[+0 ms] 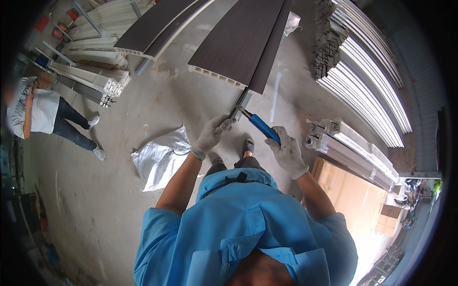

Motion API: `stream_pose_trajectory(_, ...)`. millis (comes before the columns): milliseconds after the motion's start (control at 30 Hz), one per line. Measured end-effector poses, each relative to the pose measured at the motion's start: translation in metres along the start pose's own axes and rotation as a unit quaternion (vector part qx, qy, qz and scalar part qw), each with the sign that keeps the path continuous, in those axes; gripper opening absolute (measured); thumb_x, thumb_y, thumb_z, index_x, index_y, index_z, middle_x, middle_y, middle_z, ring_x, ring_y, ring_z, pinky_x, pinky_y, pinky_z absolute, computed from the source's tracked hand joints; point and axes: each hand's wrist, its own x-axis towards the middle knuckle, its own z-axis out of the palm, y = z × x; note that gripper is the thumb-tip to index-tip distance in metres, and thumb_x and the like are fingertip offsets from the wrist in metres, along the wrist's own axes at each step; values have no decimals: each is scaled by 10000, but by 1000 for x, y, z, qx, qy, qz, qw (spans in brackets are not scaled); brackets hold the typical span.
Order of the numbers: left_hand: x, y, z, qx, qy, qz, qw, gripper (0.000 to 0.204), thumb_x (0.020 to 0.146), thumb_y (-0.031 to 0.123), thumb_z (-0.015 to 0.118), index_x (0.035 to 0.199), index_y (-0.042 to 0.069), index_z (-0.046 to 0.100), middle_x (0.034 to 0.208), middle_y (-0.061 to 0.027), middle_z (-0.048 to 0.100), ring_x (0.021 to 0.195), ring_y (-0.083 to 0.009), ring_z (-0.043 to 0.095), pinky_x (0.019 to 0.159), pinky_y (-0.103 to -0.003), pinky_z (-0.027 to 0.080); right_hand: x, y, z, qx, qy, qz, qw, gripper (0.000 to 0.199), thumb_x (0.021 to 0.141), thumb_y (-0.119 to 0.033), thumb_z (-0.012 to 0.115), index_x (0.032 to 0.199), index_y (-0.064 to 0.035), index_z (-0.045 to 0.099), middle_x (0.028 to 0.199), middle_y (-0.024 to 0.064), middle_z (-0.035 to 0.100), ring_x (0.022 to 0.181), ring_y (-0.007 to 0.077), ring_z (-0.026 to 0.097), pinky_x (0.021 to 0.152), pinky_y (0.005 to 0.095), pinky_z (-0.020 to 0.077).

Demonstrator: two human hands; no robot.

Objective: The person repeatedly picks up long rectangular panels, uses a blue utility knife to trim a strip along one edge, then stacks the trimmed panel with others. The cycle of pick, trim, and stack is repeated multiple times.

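My left hand (210, 136), in a pale work glove, is closed on the near end of a narrow dark strip (244, 99). That strip runs away from me below the end of a long dark brown panel (236, 45) with a hollow, ribbed core. In my gloved right hand (288, 152) is a blue utility knife (262, 127), its tip pointing up and left at the strip, just beside my left fingers. Whether the blade touches the strip is too small to tell.
Another brown panel (155, 26) lies at the far left. A silvery sack (162, 157) is on the floor left of my feet. Stacked white profiles (362, 90) and wrapped bundles (353, 148) line the right, near a cardboard box (350, 183). A person (45, 112) stands at left.
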Motion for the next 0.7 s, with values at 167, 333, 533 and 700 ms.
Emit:
stream_pose_trajectory(167,-19,13,-3,-2,36,44,998,320,1024,298,568,1025,-8,662,847,-4,597,674,-72,501,622,-230,426,12,10,18,-58,4,-65,996,301,918,-196,673,1138,-62,516,815,161,676,683,369,672,601,431,533)
stream_pose_trajectory(333,-34,49,19,-14,79,-4,997,296,1019,278,573,946,6,664,778,15,573,627,-57,467,560,-226,387,17,56,48,-195,-23,-49,979,248,955,-240,605,1100,-67,501,859,172,684,727,391,672,630,469,541)
stream_pose_trajectory(533,-79,115,-5,61,112,128,983,268,1017,274,572,919,41,662,768,38,565,621,-38,435,557,-215,360,-37,164,13,-347,-213,171,897,328,981,-386,506,1066,-77,579,873,208,693,804,415,679,726,546,520)
stream_pose_trajectory(700,-86,111,-22,4,181,48,982,329,1022,271,565,1194,-5,612,962,-8,613,783,-53,473,720,-208,417,-64,184,-7,-194,-86,342,916,309,976,-368,585,1052,-68,598,811,143,687,751,285,705,669,426,548)
